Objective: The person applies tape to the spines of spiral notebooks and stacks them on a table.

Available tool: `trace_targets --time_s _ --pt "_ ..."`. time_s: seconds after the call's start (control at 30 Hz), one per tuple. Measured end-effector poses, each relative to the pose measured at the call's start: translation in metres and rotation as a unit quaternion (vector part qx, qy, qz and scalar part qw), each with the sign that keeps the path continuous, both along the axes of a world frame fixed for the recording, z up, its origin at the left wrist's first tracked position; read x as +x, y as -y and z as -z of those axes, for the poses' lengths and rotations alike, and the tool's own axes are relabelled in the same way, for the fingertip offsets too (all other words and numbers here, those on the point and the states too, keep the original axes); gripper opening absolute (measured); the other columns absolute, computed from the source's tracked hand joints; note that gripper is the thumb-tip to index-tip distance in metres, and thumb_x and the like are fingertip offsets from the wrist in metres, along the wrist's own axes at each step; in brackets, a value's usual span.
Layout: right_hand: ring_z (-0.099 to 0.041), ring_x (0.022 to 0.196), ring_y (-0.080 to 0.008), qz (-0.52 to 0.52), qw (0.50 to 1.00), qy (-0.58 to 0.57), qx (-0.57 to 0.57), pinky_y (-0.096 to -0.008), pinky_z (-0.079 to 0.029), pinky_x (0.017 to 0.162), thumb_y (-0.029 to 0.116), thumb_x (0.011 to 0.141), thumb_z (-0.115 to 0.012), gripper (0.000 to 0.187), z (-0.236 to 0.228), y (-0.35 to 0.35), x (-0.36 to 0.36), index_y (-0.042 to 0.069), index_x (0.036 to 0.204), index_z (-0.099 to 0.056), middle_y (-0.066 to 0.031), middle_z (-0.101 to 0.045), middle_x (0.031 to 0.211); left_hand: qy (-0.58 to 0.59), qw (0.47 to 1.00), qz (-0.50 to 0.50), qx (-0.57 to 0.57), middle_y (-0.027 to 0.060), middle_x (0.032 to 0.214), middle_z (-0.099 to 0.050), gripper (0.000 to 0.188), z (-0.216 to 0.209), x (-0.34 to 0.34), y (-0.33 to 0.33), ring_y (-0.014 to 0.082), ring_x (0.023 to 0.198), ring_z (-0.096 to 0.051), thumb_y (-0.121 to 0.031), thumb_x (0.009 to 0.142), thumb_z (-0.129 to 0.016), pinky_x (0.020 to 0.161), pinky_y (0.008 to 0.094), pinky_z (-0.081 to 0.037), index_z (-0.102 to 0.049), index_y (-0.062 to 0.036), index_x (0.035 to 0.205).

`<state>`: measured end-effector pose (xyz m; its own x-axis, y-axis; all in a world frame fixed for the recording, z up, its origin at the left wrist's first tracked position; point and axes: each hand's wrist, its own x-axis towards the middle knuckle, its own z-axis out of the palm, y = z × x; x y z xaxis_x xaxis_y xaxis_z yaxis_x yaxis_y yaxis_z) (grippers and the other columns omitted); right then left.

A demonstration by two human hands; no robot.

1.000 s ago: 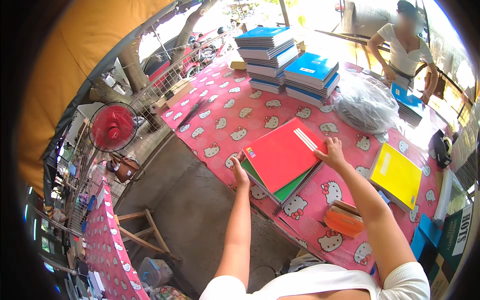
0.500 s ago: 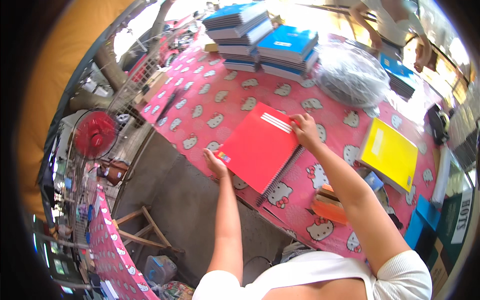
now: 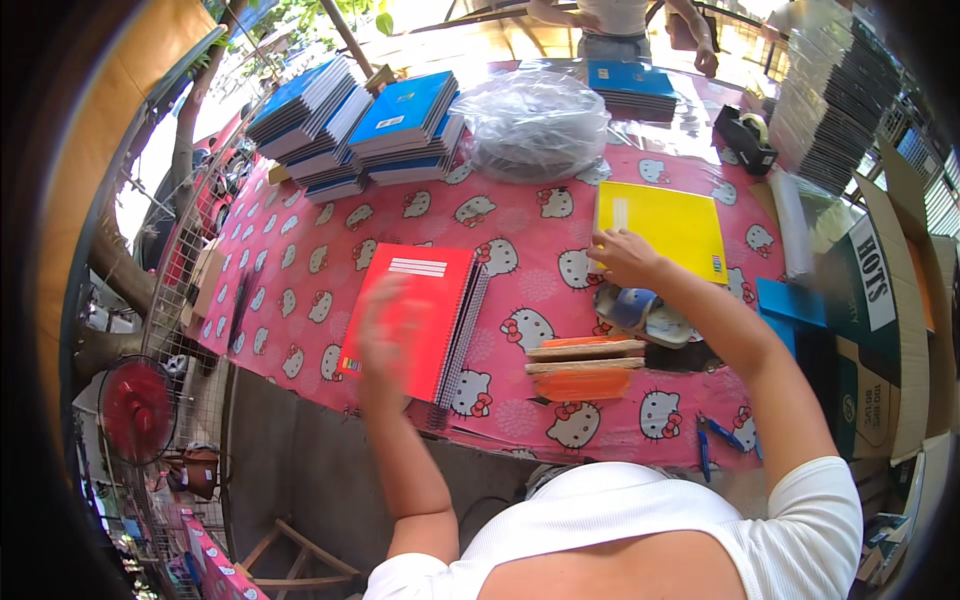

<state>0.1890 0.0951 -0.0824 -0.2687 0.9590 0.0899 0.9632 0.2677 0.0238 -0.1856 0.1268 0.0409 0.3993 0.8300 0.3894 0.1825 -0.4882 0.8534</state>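
Observation:
A red spiral notebook [image 3: 425, 315] lies on the pink patterned table cover, with more dark coil edges showing beneath its right side. My left hand [image 3: 388, 325] is over its left part, smeared by motion, so its fingers cannot be made out. To the right lies a yellow notebook [image 3: 665, 225], which looks like the top of a thin stack. At its left edge is my right hand [image 3: 628, 256], fingers bent and closed on the cover's rim. Just below that hand sits a blue and white roundish item [image 3: 640, 308], partly hidden by my forearm.
Stacks of blue notebooks [image 3: 400, 110] stand at the far left, beside a plastic-wrapped bundle [image 3: 535, 125]. A black tape dispenser [image 3: 745, 140] is at the far right. Orange-and-wood blocks [image 3: 585, 368] and blue-handled pliers [image 3: 705, 450] lie near. Another person [image 3: 615, 25] stands beyond the table.
The red notebook, held between both hands before, now lies on the table. My right hand has left it for the yellow notebook's edge. The view has swung right.

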Motion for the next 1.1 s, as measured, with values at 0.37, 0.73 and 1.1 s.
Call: trace_targets --time_s 0.37,0.73,1.1 --pt "-0.063 0.083 -0.0331 0.019 0.995 -0.069 0.074 -0.0423 -0.051 0.075 0.011 0.073 -0.059 0.013 0.026 0.003 -0.004 0.004 0.082 -0.064 -0.0123 -0.062 0.087 -0.32 0.874 0.185 0.316 0.0035 0.089 -0.055 0.066 0.103 0.148 0.103 0.0201 0.087 -0.055 -0.032 0.07 -0.074 0.086 0.0396 -0.04 -0.05 -0.0146 0.129" --pt "-0.064 0.081 -0.0338 0.002 0.987 -0.151 -0.046 -0.0426 -0.05 0.072 0.011 0.073 -0.063 0.019 0.004 -0.01 0.016 0.007 0.09 -0.071 -0.0158 -0.066 0.086 -0.26 0.899 0.171 0.309 0.0045 0.086 -0.056 0.056 0.108 0.149 0.104 0.0209 0.082 -0.057 -0.03 0.07 -0.07 0.082 0.0375 -0.042 -0.059 -0.0114 0.121" --pt "-0.064 0.088 -0.035 0.071 0.988 -0.136 0.005 -0.0427 -0.051 0.076 0.0 0.074 -0.059 0.036 0.001 0.008 0.011 0.005 0.11 -0.062 -0.0197 -0.065 0.095 -0.094 0.965 0.239 0.057 0.0082 0.111 -0.054 0.066 0.093 0.151 0.104 0.0249 0.093 -0.059 -0.036 0.078 -0.069 0.086 0.0408 -0.047 -0.044 -0.0113 0.134"
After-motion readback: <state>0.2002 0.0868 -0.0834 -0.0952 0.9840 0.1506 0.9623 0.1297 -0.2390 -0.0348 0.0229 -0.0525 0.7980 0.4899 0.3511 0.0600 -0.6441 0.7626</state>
